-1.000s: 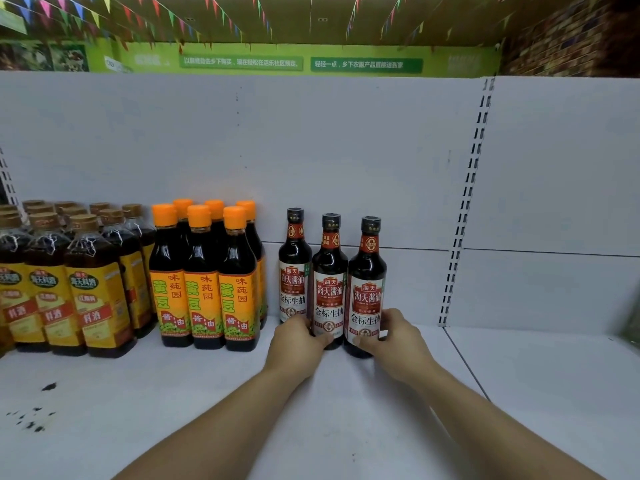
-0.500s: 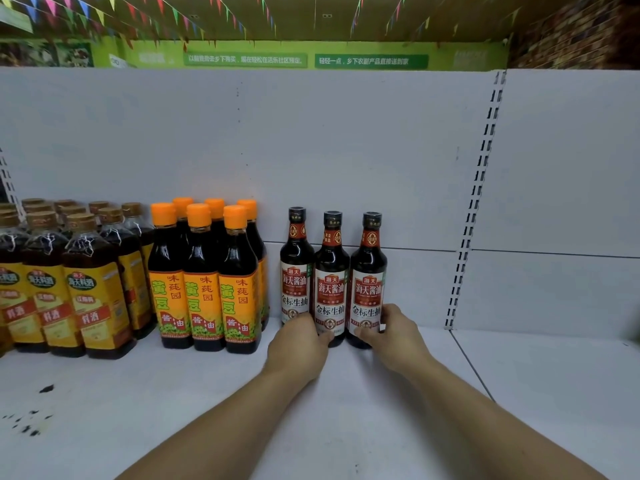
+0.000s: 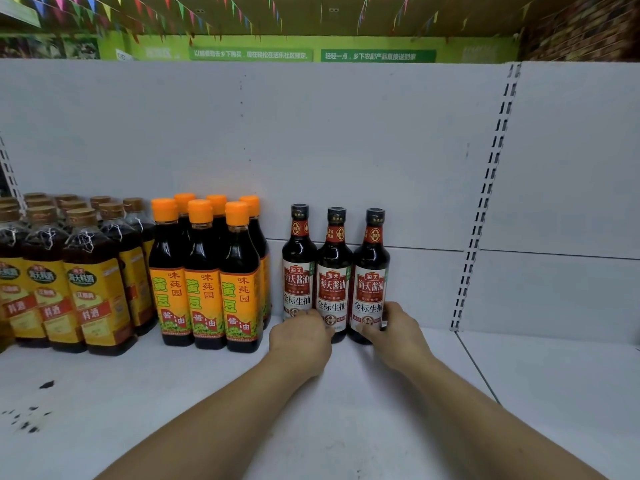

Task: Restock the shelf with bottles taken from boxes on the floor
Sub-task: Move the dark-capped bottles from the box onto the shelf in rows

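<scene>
Standing upright in a tight row on the white shelf (image 3: 346, 410), just right of the cluster of orange-capped bottles (image 3: 204, 282), are three dark, black-capped bottles with red and white labels: the left bottle (image 3: 298, 268), the middle bottle (image 3: 333, 271) and the right bottle (image 3: 370, 271), their shoulders touching. The left hand (image 3: 300, 336) curls low round the middle bottle, with the thumb across its front and the fingers tucked into the gap on the side nearer the orange-capped bottles; it hides the left bottle's base. The right hand (image 3: 394, 336) grips the right bottle near its base, thumb on the front, fingers wrapped round the side farther from the orange-capped bottles. Left of the orange-capped bottles stand brown-capped bottles (image 3: 83, 289) with yellow labels, and below these dark specks (image 3: 31, 417) mark the shelf. Well right of the orange-capped bottles, beyond the right hand, a slotted upright (image 3: 485, 220) runs up the back panel (image 3: 311, 133).
</scene>
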The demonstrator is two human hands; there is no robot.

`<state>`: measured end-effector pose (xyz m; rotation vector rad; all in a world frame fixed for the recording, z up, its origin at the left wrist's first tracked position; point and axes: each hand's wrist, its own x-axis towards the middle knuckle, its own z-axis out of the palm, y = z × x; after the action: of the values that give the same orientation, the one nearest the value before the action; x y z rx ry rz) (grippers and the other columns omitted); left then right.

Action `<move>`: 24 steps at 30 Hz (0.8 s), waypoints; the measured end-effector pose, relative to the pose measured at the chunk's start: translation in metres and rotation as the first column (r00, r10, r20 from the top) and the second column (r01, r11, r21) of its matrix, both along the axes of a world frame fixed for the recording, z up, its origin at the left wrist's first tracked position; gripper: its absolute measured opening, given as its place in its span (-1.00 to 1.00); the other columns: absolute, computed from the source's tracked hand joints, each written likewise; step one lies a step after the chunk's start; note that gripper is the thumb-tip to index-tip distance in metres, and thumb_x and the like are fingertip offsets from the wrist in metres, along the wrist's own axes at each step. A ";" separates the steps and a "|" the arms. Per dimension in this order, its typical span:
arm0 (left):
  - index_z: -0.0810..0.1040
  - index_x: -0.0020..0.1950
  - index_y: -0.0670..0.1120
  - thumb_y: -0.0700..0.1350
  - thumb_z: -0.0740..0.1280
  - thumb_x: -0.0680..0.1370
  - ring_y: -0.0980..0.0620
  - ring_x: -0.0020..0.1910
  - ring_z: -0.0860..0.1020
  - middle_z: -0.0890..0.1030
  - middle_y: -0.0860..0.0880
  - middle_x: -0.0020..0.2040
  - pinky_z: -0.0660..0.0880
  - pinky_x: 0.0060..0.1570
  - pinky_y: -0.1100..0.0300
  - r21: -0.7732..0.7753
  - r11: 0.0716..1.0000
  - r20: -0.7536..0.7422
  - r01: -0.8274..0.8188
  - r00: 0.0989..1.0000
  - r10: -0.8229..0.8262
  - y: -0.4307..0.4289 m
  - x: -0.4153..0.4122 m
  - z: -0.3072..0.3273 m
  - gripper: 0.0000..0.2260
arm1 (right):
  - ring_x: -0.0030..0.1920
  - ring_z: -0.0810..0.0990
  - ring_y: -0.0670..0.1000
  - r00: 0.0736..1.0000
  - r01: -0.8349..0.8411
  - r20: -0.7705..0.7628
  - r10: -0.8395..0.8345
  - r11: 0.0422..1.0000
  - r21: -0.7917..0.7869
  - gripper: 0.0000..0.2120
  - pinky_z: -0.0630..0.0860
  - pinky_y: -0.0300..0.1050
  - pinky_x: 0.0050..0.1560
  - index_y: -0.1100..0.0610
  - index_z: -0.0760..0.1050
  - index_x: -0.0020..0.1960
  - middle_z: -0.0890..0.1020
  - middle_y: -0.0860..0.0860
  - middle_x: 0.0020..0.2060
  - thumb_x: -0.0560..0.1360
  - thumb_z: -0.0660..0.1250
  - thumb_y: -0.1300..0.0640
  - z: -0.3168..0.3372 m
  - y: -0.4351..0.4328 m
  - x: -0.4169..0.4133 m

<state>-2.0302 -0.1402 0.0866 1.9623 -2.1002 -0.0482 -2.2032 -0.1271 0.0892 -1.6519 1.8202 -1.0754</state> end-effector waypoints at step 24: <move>0.50 0.31 -0.07 -0.02 0.23 0.65 -0.10 0.19 0.60 0.62 -0.03 0.21 0.42 -0.06 0.08 -0.065 0.994 0.030 -0.086 0.996 0.088 -0.009 -0.014 -0.009 -0.73 | 0.15 0.63 0.05 0.998 0.010 -0.068 -0.012 0.999 -0.031 -0.57 0.53 -0.06 0.10 0.07 0.45 0.32 0.65 -0.02 0.19 0.54 0.47 -0.03 -0.010 -0.010 0.001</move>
<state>-2.0443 -0.1489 0.0774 2.0267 -2.0078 0.0671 -2.2020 -0.1366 0.0791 -1.7172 1.8665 -1.0690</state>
